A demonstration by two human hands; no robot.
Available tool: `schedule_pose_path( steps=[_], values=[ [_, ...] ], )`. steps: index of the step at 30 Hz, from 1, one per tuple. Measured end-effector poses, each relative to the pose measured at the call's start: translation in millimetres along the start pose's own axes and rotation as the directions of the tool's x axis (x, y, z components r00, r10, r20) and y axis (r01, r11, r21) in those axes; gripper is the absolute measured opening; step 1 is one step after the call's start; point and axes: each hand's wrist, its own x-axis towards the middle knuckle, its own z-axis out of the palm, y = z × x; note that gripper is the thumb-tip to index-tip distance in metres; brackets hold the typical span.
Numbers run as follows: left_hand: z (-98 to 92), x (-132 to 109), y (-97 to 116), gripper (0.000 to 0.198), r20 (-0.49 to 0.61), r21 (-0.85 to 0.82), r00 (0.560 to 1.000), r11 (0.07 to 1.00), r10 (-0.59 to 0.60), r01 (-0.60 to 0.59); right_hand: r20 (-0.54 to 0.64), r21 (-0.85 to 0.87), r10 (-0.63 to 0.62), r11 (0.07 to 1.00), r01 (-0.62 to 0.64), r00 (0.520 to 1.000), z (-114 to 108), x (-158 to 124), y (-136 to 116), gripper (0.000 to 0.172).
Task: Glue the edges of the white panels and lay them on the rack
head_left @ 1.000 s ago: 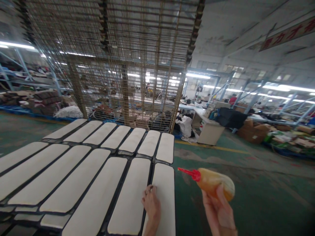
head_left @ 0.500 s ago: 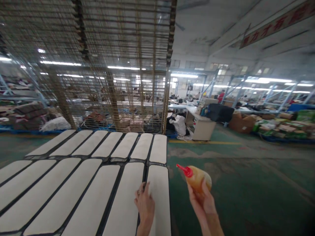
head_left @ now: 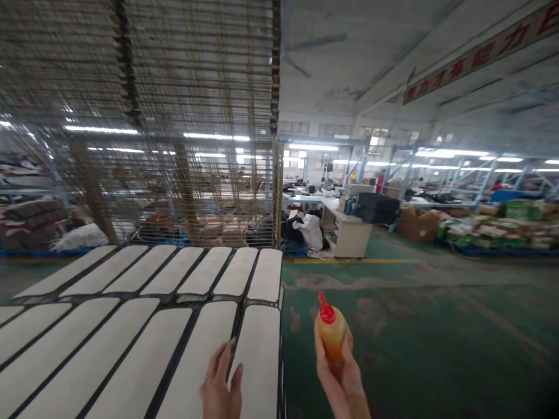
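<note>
My right hand (head_left: 338,372) is wrapped round a yellowish squeeze bottle (head_left: 335,334) with a red nozzle (head_left: 326,311), held up over the floor just right of the panels. The nozzle points upward, leaning slightly left. My left hand (head_left: 222,381) has its fingers apart and holds nothing. It is over the gap between two long pale panels with rounded corners, the nearest being the rightmost front panel (head_left: 257,361). Whether its fingertips touch a panel I cannot tell. The panels lie side by side in two rows on a dark surface.
A tall rack of wire shelves (head_left: 196,116) rises behind the panels. Farther back are a worktable (head_left: 351,235), a white sack (head_left: 311,233), a cardboard box (head_left: 417,224) and piled green packages (head_left: 493,227). Green floor (head_left: 414,337) extends on the right.
The bottle has turned from pointing left to nearly upright and shifted left and down in view. My left hand has moved left and down, its fingers more spread. The whole view has shifted.
</note>
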Motion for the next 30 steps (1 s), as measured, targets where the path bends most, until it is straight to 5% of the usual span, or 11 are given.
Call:
schedule_pose_path(
  steps=[4,9,16,19,22,26,30],
  values=[
    [9.8,25,45,0.038,-0.069,-0.01,0.997,1.0,0.019,-0.02,0.07,-0.019,0.086,0.996,-0.085,0.994,9,34,-50,0.021],
    [39.4,69,107,0.037,-0.114,0.002,0.993,0.999,0.034,-0.034,0.007,-0.089,0.14,0.986,-0.139,0.99,29,77,-114,0.037],
    [54.9,165,149,0.044,-0.103,-0.075,0.995,0.997,-0.019,0.012,0.064,-0.225,0.077,0.973,-0.061,0.995,78,130,-150,0.039],
    [51.0,170,144,0.048,-0.195,-0.078,0.976,0.994,-0.096,0.083,0.14,-0.328,0.038,0.945,0.01,0.989,88,155,-142,0.032],
    [52.4,143,116,0.038,-0.194,0.106,0.974,0.985,-0.115,0.137,0.216,-0.451,0.026,0.889,0.076,0.976,73,185,-114,0.041],
    [75.7,96,69,0.032,0.009,0.346,0.973,0.914,-0.23,0.212,0.308,-0.621,-0.028,0.751,0.224,0.951,41,236,-63,0.044],
    [116.2,92,47,0.048,0.223,0.513,0.913,0.838,-0.341,0.188,0.403,-0.67,-0.078,0.654,0.351,0.912,35,291,-26,0.029]
  ],
)
